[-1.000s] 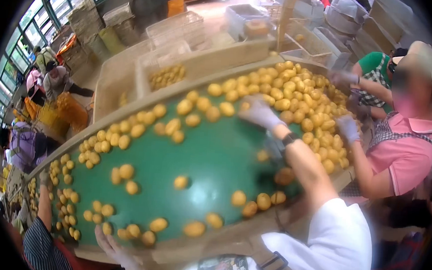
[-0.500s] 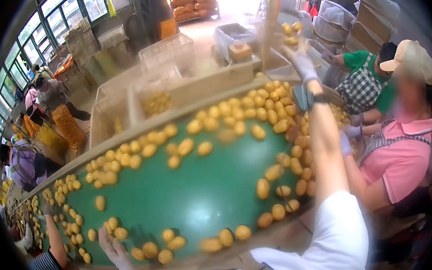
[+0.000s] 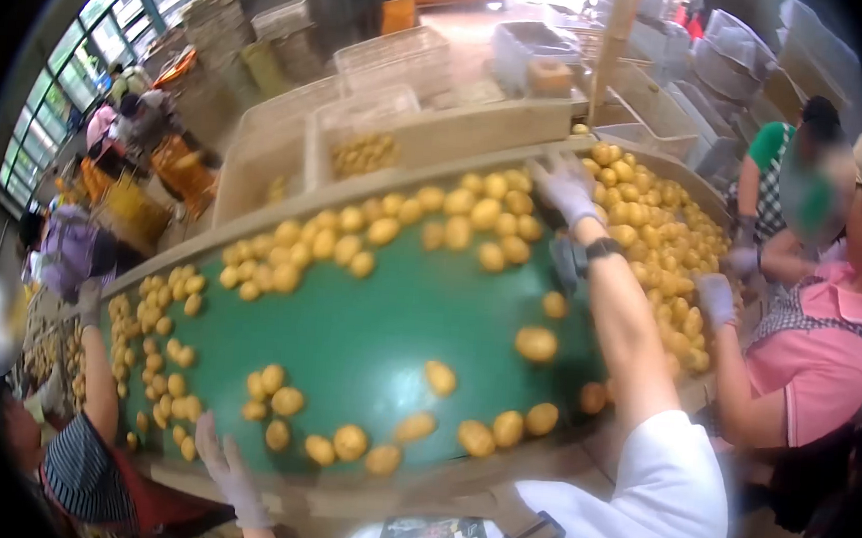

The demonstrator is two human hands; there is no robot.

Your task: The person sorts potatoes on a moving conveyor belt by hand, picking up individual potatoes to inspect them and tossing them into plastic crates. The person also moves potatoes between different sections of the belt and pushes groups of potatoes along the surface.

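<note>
So, gloved right hand (image 3: 565,188) fingers spread loose, gripping nothing, hovering over potatoes (image 3: 485,213) at far edge of green belt (image 3: 378,315), gloved left hand (image 3: 222,464) open at near rim, co-worker in pink (image 3: 814,366) sorting just beside.

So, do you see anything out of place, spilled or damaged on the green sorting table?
Nothing stands out. The yellow potatoes all lie on the round green sorting table, none over its rim. The gloved right hand reaches among them, and the gloved left hand rests at the near edge.
</note>
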